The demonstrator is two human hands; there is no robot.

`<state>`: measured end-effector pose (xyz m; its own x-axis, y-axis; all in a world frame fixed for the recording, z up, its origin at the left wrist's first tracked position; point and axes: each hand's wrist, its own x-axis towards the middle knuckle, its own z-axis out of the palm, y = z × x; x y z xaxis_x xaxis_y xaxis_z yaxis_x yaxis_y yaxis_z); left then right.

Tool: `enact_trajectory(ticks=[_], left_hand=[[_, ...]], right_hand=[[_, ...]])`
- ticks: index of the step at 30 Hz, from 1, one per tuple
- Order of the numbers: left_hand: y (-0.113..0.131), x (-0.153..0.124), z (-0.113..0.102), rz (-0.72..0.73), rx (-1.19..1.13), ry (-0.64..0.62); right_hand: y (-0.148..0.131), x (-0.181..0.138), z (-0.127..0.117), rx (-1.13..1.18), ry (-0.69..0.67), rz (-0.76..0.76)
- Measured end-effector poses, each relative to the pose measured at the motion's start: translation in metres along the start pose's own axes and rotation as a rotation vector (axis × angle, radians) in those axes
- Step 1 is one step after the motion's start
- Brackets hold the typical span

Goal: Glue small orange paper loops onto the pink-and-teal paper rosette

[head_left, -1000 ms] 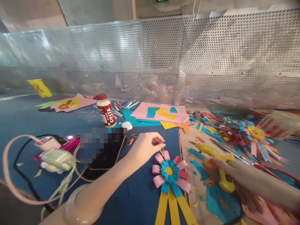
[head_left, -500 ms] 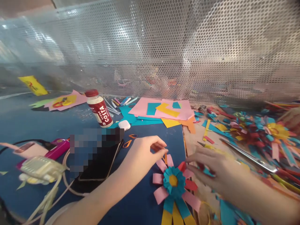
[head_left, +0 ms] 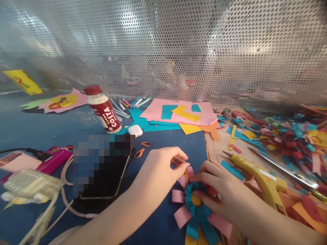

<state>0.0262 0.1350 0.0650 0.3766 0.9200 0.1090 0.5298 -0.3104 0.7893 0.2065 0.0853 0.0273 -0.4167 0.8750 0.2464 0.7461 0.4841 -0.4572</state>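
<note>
Since 1 second ago the right hand [head_left: 219,190] has left the yellow glue gun [head_left: 260,175] and come across to the paper flower [head_left: 195,207], where it now presses down on the teal and red petals with its fingers curled over the centre, its grip closed onto the flower rather than around any tool. Just beside it at 10 o'clock, the left hand [head_left: 159,168] has stayed at the flower's top edge, thumb and forefinger pinched narrow on a small orange paper strip [head_left: 186,173] that stands touching the pink loops. Nearest the camera, at 6 o'clock of the view, the flower lies on the blue surface [head_left: 163,146] with its yellow and teal tails running out of frame. At 9 o'clock of the hands a black phone [head_left: 109,180] lies flat, with a magenta device [head_left: 55,158] and white cables beyond it. At 3 o'clock rests the glue gun, apart from both hands. Farther back at 11 o'clock stands a Costa bottle [head_left: 103,109], tilted in the view, with a white earbud case [head_left: 135,130] near it, then pink and teal paper sheets [head_left: 178,115] at 12 o'clock, and behind everything a perforated metal screen [head_left: 163,51].
</note>
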Motion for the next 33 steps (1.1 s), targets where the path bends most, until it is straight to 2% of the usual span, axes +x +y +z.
enact_trajectory(ticks=[6, 13, 18, 26, 33], left_hand=[[0.002, -0.001, 0.001, 0.025, -0.005, 0.014], [0.017, -0.013, -0.001, 0.082, 0.007, 0.004], [0.016, -0.019, 0.000, 0.129, 0.053, 0.028], [0.011, -0.020, 0.007, 0.227, 0.133, 0.074], [0.007, -0.022, 0.011, 0.241, 0.140, 0.070]], right_hand=[[-0.006, -0.003, -0.003, 0.067, -0.017, 0.035], [-0.008, -0.015, -0.011, -0.043, 0.135, -0.165], [-0.014, -0.012, -0.020, -0.163, 0.220, -0.247], [-0.015, -0.011, -0.014, -0.210, 0.214, -0.270], [-0.017, -0.012, -0.015, -0.203, 0.235, -0.257]])
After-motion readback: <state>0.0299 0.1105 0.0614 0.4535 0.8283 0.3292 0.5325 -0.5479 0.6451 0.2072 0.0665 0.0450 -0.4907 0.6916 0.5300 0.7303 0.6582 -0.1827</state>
